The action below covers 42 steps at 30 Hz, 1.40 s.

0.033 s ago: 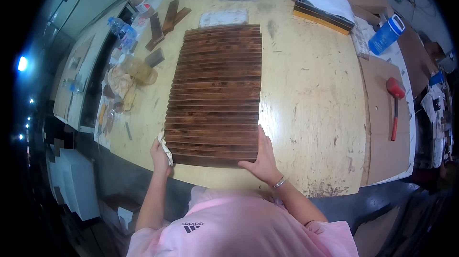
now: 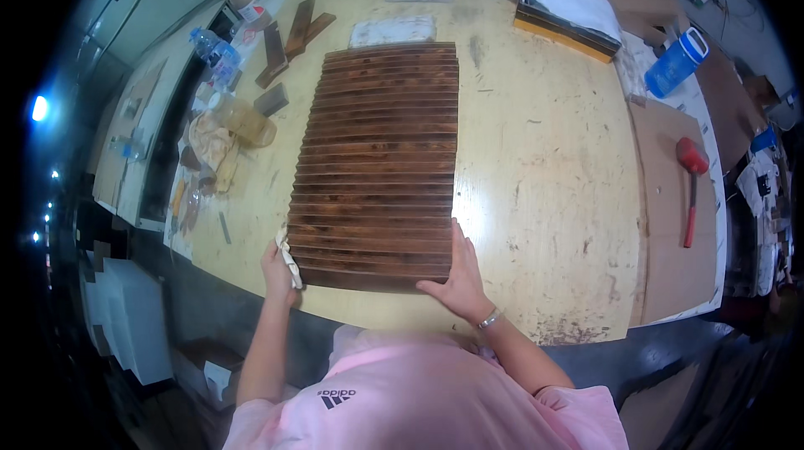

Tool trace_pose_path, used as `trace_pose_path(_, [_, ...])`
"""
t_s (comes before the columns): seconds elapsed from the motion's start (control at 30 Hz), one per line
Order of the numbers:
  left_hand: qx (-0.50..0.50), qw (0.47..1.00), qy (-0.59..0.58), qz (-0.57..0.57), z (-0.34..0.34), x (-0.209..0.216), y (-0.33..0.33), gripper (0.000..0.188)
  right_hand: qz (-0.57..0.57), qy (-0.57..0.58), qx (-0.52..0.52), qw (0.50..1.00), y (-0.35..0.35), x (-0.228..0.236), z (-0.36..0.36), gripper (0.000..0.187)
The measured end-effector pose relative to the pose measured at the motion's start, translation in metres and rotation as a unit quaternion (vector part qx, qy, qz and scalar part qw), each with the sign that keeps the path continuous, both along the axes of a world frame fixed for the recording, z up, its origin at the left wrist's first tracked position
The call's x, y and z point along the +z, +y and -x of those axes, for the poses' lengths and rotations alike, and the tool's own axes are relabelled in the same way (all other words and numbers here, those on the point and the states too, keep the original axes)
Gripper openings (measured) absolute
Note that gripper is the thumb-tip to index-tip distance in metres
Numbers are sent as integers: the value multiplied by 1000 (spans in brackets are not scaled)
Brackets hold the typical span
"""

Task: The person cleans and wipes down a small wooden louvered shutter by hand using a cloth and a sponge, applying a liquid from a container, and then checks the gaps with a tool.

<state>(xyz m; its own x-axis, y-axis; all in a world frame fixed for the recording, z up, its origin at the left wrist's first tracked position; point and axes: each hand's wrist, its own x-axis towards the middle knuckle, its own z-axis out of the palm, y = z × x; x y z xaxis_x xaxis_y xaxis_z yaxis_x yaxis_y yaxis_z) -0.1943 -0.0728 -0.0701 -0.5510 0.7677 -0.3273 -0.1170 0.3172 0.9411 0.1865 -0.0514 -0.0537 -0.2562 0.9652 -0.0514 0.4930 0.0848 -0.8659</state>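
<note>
A dark brown wooden panel [image 2: 378,167] with several parallel ridged slats lies on the pale worktable, its near edge toward me. At its near left corner, my left hand [image 2: 276,271] is closed round a whitish cloth [image 2: 290,261], which touches the panel's side. My right hand [image 2: 462,279] rests against the near right corner. Its fingers stretch along the right side, and the thumb reaches across the front edge. The left fingertips are partly hidden by the cloth.
Left on the worktable [image 2: 544,199] stand a jar of yellowish liquid [image 2: 251,125], plastic bottles [image 2: 219,58] and dark wood offcuts [image 2: 275,49]. A red mallet [image 2: 692,157] lies on cardboard [image 2: 662,240] at right, below a blue bottle [image 2: 667,69]. A box [image 2: 563,27] sits far right.
</note>
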Motion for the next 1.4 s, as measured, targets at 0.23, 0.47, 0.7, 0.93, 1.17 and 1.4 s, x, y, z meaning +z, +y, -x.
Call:
trace_pose_path(0.23, [-229, 867, 407, -174, -93, 45, 42, 33, -41, -16, -20, 999, -2, -1, 0, 127])
trace_pose_path(0.47, [-396, 724, 516, -229, -146, 60, 46, 34, -46, -7, -22, 999, -5, -12, -1, 125])
trace_pose_path(0.7, [-392, 722, 501, -272, -191, 35, 49, 33, -72, -23, 2, 997, -4, -25, 0, 114])
trace_pose_path(0.93, [-396, 720, 519, -236, -151, 57, 47, 29, -55, 6, -16, 998, -1, -4, -2, 116])
trace_pose_path(1.17, [-422, 729, 443, -306, -211, 28, 52, 36, -59, 7, -5, 998, -3, -14, 2, 88])
trace_pose_path(1.4, [-402, 746, 473, -240, -161, 54, 51, 25, -93, -5, -35, 995, -5, -16, 0, 111])
